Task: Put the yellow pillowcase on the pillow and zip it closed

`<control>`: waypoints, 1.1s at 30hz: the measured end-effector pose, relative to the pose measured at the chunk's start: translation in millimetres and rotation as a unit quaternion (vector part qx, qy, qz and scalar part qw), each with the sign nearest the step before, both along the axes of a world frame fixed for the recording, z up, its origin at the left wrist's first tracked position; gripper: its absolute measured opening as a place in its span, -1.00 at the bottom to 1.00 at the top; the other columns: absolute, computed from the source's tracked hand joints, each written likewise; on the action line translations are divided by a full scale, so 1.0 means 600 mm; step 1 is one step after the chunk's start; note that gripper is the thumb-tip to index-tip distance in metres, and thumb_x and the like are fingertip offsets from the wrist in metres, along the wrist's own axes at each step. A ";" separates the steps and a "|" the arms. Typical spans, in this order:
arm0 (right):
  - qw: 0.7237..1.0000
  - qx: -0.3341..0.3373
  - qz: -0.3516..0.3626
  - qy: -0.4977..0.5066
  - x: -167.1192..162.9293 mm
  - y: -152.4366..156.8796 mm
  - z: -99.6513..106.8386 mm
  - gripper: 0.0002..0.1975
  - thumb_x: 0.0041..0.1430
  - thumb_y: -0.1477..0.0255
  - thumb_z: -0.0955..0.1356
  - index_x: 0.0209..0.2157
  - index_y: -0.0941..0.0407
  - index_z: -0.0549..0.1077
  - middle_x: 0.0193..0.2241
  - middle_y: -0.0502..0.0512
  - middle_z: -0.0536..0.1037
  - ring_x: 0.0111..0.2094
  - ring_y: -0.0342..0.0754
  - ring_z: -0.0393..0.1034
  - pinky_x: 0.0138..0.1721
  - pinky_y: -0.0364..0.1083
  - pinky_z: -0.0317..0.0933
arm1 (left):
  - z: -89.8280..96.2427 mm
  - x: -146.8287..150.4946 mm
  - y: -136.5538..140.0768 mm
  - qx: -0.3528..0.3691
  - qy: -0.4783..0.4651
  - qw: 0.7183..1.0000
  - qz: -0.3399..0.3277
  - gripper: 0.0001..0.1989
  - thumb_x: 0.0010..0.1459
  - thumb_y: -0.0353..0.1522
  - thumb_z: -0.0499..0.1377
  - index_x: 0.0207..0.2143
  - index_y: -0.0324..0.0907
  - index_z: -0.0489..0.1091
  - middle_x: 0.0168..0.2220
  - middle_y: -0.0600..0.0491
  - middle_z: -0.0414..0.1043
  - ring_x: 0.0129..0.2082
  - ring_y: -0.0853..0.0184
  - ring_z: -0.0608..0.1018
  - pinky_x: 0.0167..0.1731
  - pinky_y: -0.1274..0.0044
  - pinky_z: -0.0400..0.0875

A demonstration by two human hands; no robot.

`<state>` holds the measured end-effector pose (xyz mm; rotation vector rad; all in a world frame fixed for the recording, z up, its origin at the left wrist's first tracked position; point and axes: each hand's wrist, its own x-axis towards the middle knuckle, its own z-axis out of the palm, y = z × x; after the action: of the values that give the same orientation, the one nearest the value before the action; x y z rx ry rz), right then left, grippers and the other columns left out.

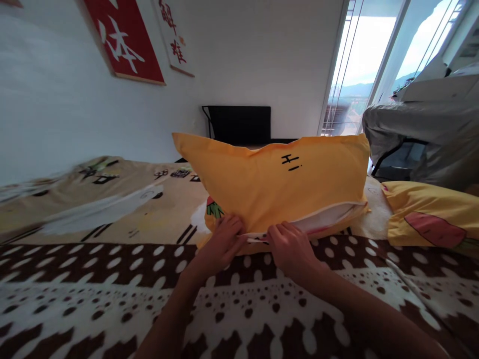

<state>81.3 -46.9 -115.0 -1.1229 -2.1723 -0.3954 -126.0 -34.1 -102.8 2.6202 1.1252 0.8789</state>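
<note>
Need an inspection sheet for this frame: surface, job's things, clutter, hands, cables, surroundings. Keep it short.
Surface: bed with a brown and white dotted blanket in front and a beige printed sheet behind.
Job's things: yellow pillow marked "Hi" lies on the bed; its near edge gapes on the right, white inner showing.
Clutter: second yellow pillow with a carrot print at the right.
Hands: left hand and right hand both pinch the pillow's near edge, close together.
Cables: nothing seen.
Surroundings: white wall with red poster and a white one beside it, black chair back, bright glass door, grey covered furniture at right.
</note>
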 end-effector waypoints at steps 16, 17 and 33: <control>0.994 0.104 -0.017 -0.010 0.139 0.042 -0.050 -0.76 0.25 0.54 0.16 -0.47 0.17 0.34 -0.51 0.11 0.38 -0.40 -0.05 0.18 -0.29 -0.08 0.04 | -0.037 -0.009 0.022 0.201 -0.020 0.978 0.058 -0.82 0.17 -0.40 -0.12 -0.51 -0.18 0.05 -0.49 0.05 0.12 -0.38 0.30 0.18 -0.31 0.40 0.09; 0.994 0.112 -0.019 -0.002 0.148 0.045 -0.051 -0.76 0.25 0.54 0.16 -0.47 0.17 0.34 -0.51 0.11 0.38 -0.40 -0.05 0.19 -0.28 -0.08 0.05 | -0.039 -0.013 0.024 0.223 -0.022 0.973 0.060 -0.82 0.16 -0.41 -0.11 -0.52 -0.18 0.04 -0.51 0.05 0.11 -0.39 0.30 0.18 -0.32 0.41 0.09; 0.999 -0.018 0.019 0.035 0.210 0.081 -0.033 -0.83 0.24 0.53 0.14 -0.34 0.18 0.33 -0.55 0.05 0.49 -0.56 -0.15 0.35 -0.53 -0.16 -0.04 | 0.045 0.265 0.023 0.187 0.233 0.953 0.052 -0.82 0.16 -0.48 0.03 -0.18 -0.23 0.33 -0.24 -0.03 0.41 -0.27 0.20 0.42 -0.27 0.37 0.29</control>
<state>207.3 1.5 -134.8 -1.0984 -2.1439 -0.2965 33.2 -20.5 -75.8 3.2254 1.3197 0.5394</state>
